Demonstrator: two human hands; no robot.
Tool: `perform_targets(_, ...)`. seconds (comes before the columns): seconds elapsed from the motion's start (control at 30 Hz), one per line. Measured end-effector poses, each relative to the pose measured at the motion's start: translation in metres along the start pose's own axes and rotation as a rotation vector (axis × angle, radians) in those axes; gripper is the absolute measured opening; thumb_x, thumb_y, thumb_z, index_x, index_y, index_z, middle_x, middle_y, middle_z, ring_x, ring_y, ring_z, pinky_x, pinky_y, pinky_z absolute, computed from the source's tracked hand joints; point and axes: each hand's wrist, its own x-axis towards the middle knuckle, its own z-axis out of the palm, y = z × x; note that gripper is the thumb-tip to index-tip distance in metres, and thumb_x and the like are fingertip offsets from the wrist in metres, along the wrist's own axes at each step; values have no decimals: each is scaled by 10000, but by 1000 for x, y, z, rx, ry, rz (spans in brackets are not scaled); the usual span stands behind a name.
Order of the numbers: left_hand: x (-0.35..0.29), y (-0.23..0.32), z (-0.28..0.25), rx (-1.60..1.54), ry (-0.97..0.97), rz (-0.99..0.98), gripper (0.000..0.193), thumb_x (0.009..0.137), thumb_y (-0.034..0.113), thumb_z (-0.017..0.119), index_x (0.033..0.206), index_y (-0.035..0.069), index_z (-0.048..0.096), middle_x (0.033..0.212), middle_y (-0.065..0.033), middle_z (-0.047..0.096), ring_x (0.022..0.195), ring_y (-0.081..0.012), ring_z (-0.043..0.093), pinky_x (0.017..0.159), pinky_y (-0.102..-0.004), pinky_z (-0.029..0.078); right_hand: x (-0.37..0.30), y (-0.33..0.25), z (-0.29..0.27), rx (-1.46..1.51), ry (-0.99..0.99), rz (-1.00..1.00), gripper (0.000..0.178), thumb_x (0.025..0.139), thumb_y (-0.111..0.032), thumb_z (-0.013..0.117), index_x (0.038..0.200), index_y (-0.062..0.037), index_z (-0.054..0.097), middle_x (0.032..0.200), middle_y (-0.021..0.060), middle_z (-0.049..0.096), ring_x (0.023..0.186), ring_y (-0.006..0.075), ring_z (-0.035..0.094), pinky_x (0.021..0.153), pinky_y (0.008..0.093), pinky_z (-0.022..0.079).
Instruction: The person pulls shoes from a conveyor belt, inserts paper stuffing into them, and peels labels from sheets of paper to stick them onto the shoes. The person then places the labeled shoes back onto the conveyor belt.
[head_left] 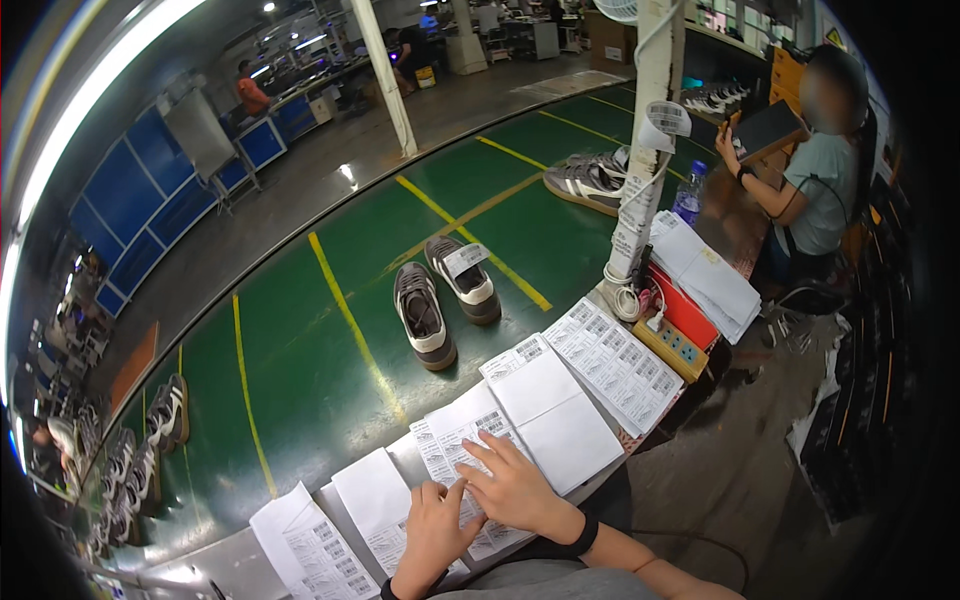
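Observation:
A sheet of printed labels [462, 432] lies in front of me, beneath both hands. My right hand [515, 490] rests on it with fingers stretched and spread. Beside it, my left hand [437, 525] has its fingers bent, thumb and index close to the right hand's fingers; anything pinched there is too small to make out. Just beyond the sheets stands a pair of grey sneakers with white sides, the left shoe [420, 315] and the right shoe [475, 295]. A white label [466, 259] lies across the right shoe.
More label sheets [318, 550] and a blank-topped stack [560, 415] line the near edge. A post [645, 180] rises at the right, beside a power strip [672, 350] and a bottle [689, 190]. Other sneakers [588, 180] stand on the green, yellow-lined belt [280, 370]. A co-worker [820, 180] holds a dark box.

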Motion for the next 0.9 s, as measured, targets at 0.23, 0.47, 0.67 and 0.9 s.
perform_targets(0.23,-9,17,3,-28,81,-111,743,669,284,853,1303,22,570,912,-147,508,869,-312,496,749,-403,460,-6,-9,-50,363,252,50,267,666,-47,820,746,-91,569,683,32,588,534,186,562,439,276,399)
perform_targets(0.47,-28,17,8,61,-57,-157,914,639,301,867,1381,-39,457,1407,-285,413,1302,-472,418,967,-503,439,-3,-12,-40,197,-992,116,1214,537,-546,880,1520,-114,313,1474,347,328,1415,504,266,1071,745,154)
perform_targets(0.67,-39,19,16,85,-174,-232,955,635,311,866,1396,-62,426,1533,-233,316,1344,-475,389,998,-546,402,-4,-19,-22,121,-1151,65,1300,525,-491,904,1555,-122,201,1499,382,247,1389,576,243,1067,722,215)
perform_targets(0.9,-34,23,13,145,-217,-232,881,659,269,832,1367,-77,440,1470,-256,389,1274,-484,458,987,-514,430,-11,-25,-18,128,-992,83,1267,566,-437,900,1540,-46,191,1422,406,353,1328,585,349,1087,648,283)
